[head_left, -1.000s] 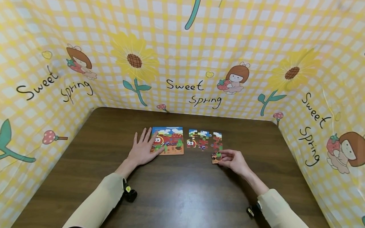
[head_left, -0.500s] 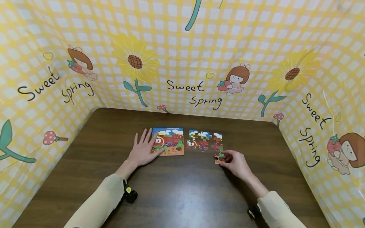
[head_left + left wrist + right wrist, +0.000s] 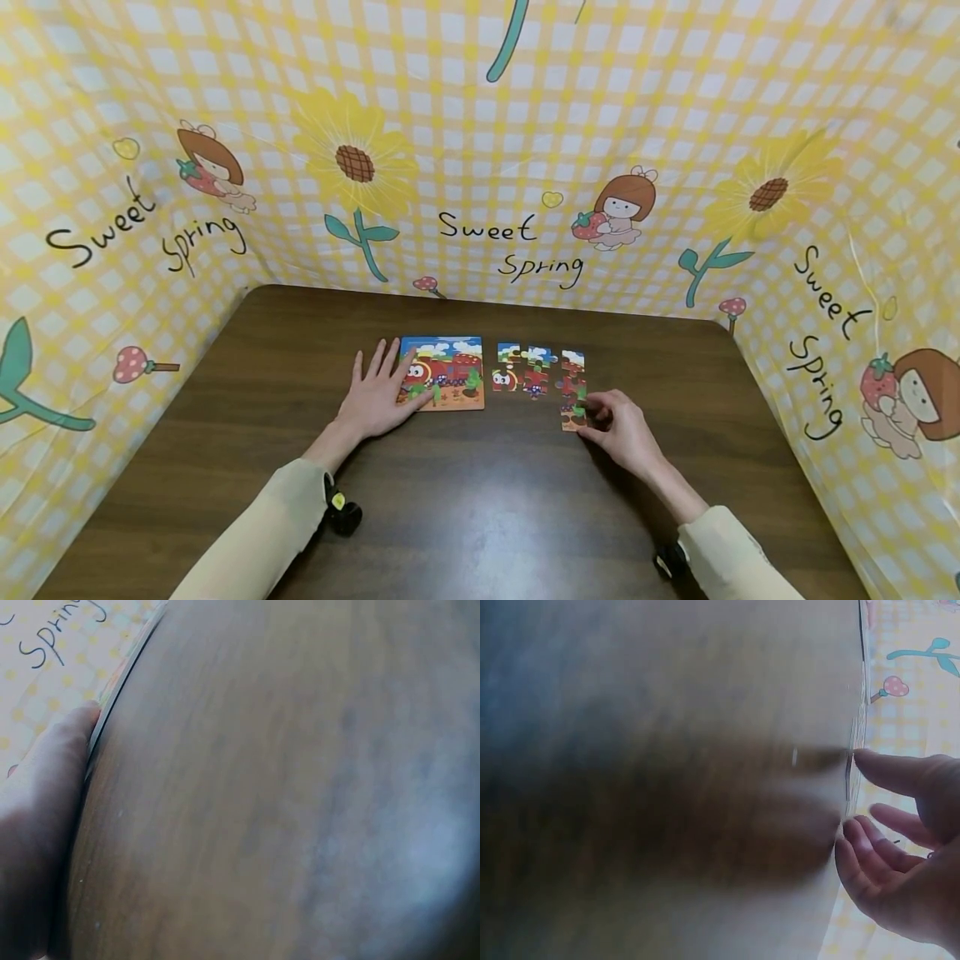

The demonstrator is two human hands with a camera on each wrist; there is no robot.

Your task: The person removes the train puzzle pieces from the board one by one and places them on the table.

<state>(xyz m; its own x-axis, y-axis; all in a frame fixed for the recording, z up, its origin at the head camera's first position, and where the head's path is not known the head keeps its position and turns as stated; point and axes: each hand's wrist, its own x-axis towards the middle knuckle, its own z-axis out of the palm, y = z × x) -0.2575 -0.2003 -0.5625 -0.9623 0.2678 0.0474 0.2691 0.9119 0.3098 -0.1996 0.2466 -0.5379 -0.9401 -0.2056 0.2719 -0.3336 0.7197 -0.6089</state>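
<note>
My left hand (image 3: pixel 375 398) lies flat with fingers spread, its thumb and fingertips over the left part of a square picture board (image 3: pixel 461 393) showing a red cartoon scene. In the left wrist view a finger (image 3: pixel 56 765) rests along the tabletop. To the right, my right hand (image 3: pixel 622 425) pinches a jigsaw piece (image 3: pixel 573 421) with orange ground and green on it, thumb at its lower edge. This piece sits at the bottom of a column, right against the red jigsaw piece (image 3: pixel 572 385) above. The right wrist view shows the right hand (image 3: pixel 907 862) with thumb and fingertips at the tabletop; no piece shows there.
Between board and column lies a joined group of several jigsaw pieces (image 3: pixel 537 379) with sky, a cartoon face and red parts. The brown wooden table (image 3: pixel 465 500) is walled at the back and sides by a yellow checked cloth (image 3: pixel 480 150).
My right hand has brought the bottom jigsaw piece slightly right and up, so it now lines up with the column above. The left hand stays put on the board.
</note>
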